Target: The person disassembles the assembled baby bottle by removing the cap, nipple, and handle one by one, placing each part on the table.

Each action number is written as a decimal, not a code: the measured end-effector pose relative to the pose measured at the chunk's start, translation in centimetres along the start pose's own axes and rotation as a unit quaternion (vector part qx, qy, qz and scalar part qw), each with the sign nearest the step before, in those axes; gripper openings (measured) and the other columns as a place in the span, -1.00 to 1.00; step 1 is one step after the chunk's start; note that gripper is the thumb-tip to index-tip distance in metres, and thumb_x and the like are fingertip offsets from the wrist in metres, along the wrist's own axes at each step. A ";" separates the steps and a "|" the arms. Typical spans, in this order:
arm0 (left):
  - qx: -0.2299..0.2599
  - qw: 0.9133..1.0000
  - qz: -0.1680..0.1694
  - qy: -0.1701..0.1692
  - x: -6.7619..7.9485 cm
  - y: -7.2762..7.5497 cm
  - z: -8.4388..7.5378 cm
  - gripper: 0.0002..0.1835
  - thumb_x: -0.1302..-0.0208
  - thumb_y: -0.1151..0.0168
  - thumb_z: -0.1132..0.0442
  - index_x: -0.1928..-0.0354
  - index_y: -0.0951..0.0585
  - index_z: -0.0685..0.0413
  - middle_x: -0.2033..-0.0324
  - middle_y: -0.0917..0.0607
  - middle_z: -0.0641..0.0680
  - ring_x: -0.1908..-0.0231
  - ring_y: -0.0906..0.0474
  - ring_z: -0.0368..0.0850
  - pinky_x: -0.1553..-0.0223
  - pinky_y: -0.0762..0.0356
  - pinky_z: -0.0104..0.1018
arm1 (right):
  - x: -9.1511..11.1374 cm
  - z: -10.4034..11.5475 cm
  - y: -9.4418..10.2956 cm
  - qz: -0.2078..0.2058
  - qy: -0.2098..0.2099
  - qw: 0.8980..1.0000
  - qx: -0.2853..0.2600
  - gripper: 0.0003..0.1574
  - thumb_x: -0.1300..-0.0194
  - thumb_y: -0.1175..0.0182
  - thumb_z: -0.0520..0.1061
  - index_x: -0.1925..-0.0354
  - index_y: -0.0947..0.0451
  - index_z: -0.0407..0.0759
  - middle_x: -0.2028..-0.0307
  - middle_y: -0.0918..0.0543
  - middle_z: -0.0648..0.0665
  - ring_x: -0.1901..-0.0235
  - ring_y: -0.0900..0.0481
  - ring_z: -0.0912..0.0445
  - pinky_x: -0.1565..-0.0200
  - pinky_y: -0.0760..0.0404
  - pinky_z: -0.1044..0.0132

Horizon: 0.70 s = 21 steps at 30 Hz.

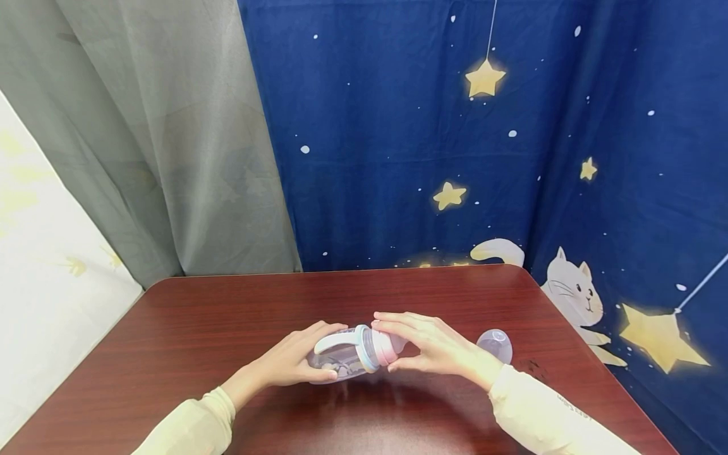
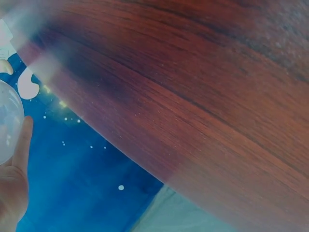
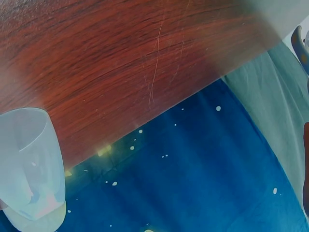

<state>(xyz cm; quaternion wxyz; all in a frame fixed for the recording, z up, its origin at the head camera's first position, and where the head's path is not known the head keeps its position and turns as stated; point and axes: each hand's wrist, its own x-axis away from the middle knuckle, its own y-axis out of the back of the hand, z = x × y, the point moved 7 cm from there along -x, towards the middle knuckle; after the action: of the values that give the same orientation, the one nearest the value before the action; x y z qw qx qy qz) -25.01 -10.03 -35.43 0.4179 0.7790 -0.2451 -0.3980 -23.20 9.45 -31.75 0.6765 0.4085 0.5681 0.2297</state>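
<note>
A clear baby bottle (image 1: 341,366) with a white handle (image 1: 335,342), a pale blue ring and a pink collar (image 1: 385,349) lies tilted in both hands, low over the table. My left hand (image 1: 296,357) grips its body near the base, thumb on the near side. Around the pink collar and teat end curl the fingers and thumb of my right hand (image 1: 429,344), hiding part of the teat. In the left wrist view the left hand (image 2: 14,188) shows beside the rounded bottle base (image 2: 7,123). Only a sliver of the right hand (image 3: 306,164) appears in its wrist view.
A translucent dome-shaped cap (image 1: 495,344) stands on the brown wooden table (image 1: 256,303), just beyond the right wrist; the right wrist view shows this cap (image 3: 29,154) larger. Grey curtain (image 1: 199,158) and blue star-patterned curtain (image 1: 387,139) hang behind the table's far edge.
</note>
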 end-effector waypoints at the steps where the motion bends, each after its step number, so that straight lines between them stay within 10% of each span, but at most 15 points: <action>1: -0.001 1.000 0.000 0.000 0.0 0.0 0.0 -0.28 -0.03 -0.28 -0.14 -0.21 -0.33 -0.02 0.16 -0.45 -0.17 0.33 -0.45 -0.33 0.37 -0.43 -0.40 | 0.0 0.0 0.0 -0.001 0.000 1.000 0.002 -0.16 0.02 -0.35 0.16 -0.20 -0.35 -0.08 -0.20 -0.38 -0.05 -0.12 -0.38 0.13 -0.02 -0.39 0.24; 21: -0.006 1.000 -0.001 0.006 0.2 0.0 -0.1 -0.27 -0.02 -0.29 -0.14 -0.21 -0.33 -0.02 0.17 -0.45 -0.19 0.33 -0.44 -0.34 0.38 -0.41 -0.41 | -0.2 -0.2 1.1 -0.006 0.002 1.000 0.020 -0.13 0.01 -0.34 0.18 -0.22 -0.33 -0.07 -0.20 -0.37 -0.05 -0.13 -0.37 0.13 -0.01 -0.41 0.25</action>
<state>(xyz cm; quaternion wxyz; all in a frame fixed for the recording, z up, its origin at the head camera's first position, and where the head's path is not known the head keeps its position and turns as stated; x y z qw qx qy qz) -24.84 -10.09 -35.46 0.4238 0.7788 -0.2397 -0.3954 -23.26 9.92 -30.76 0.6683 0.4180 0.5766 0.2151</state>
